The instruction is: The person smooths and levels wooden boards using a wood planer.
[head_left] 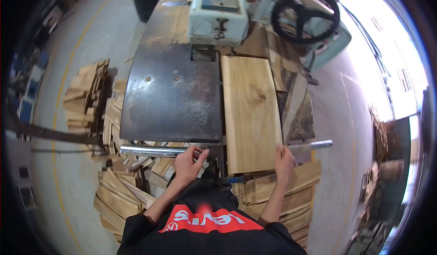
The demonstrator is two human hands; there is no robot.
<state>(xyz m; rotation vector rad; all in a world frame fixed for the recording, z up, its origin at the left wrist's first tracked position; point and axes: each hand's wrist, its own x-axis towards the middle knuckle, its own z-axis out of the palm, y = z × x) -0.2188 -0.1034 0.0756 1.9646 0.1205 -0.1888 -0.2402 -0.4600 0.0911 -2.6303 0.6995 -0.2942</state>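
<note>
A pale wooden board (pixel 251 114) with a dark knot lies lengthwise on the right side of the machine. My right hand (pixel 284 161) grips its right edge near the close corner, fingers closed against the wood. To the left of the board, my left hand (pixel 187 165) is at the round metal bar (pixel 150 150) along the front of the machine. Its fingers are curled, with thumb and forefinger close together; what is between them, if anything, is hidden. The grey metal machine table (pixel 170 95) stretches away beyond that hand.
A pale machine housing (pixel 217 27) stands over the table's far part, with a black handwheel (pixel 305 16) to its right. Stacked wood pieces (pixel 86 95) are at the left. More planks lie below left (pixel 116 193) and below right (pixel 291 191) by my body.
</note>
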